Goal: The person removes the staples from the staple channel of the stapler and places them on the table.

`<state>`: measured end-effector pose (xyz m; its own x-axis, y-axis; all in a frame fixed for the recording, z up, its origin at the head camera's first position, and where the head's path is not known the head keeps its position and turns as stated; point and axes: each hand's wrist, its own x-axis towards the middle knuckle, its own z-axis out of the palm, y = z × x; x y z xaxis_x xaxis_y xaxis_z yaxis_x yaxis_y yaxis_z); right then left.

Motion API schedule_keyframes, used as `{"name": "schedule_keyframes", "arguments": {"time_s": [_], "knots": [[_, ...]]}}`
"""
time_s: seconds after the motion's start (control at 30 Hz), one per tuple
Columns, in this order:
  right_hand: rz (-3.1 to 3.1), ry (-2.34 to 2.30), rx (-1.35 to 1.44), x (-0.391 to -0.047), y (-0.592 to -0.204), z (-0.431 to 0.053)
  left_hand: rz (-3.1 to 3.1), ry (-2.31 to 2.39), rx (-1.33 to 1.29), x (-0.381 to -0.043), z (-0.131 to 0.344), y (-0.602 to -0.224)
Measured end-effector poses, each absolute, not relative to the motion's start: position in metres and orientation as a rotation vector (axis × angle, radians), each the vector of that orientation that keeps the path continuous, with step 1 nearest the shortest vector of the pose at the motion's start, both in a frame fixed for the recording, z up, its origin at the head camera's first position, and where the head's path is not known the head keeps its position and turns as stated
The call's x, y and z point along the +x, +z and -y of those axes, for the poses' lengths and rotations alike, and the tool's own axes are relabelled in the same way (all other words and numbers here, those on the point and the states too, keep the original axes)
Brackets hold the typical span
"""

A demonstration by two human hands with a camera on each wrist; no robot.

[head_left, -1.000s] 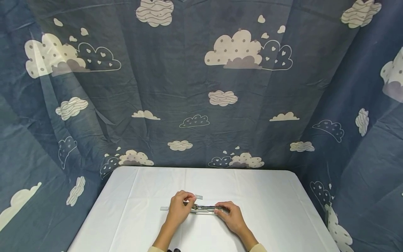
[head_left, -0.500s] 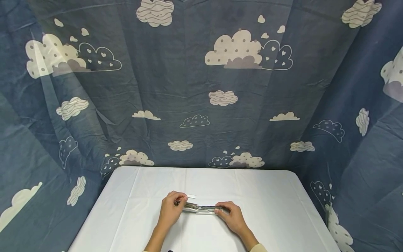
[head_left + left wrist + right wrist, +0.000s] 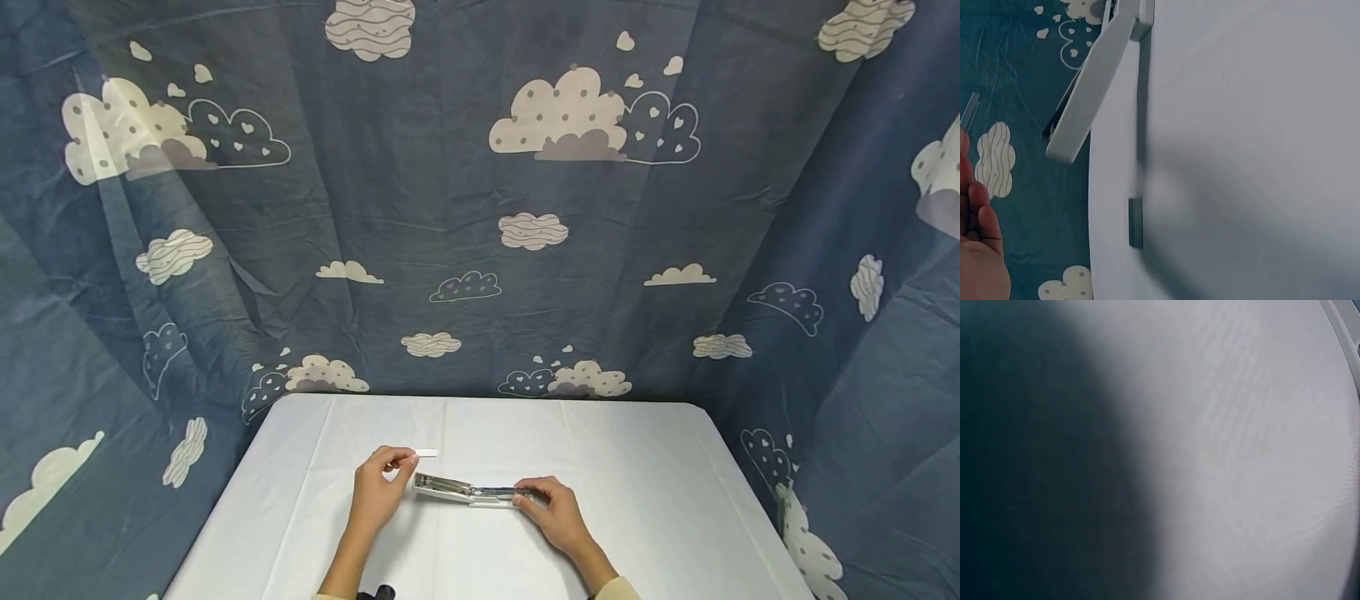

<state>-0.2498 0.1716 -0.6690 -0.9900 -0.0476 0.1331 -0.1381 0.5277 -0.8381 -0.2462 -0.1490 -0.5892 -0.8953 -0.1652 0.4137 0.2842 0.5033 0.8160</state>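
A white stapler (image 3: 444,488) lies across the middle of the table, spread wide open, its metal inner channel facing up. My right hand (image 3: 553,510) grips its right end. Just off the other end, my left hand (image 3: 377,493) pinches a short strip of staples (image 3: 427,452) between thumb and fingertips, raised above the cloth. In the left wrist view, the stapler's raised arm (image 3: 1091,94) slants near the left hand (image 3: 982,262). A second staple strip (image 3: 1135,223) lies on the cloth there; the left hand hides it in the head view.
A white cloth covers the table (image 3: 637,467). A dark blue cloud-print curtain (image 3: 450,183) hangs behind it and along both sides. The right wrist view shows mostly blurred white cloth and dark shadow. A small dark rounded object (image 3: 385,592) shows beside the left forearm.
My left hand has moved left and slightly away from me, carrying the staple strip off the stapler and uncovering its left end. My right hand has stayed put on the stapler.
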Motion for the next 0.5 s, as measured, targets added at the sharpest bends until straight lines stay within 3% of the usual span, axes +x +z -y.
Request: {"name": "schedule_keyframes", "arguments": {"time_s": [0.5], "knots": [[2.647,1.464,0.175,-0.25,-0.671,-0.171,2.325,-1.304,0.003,-0.237,0.195,-0.598]]}}
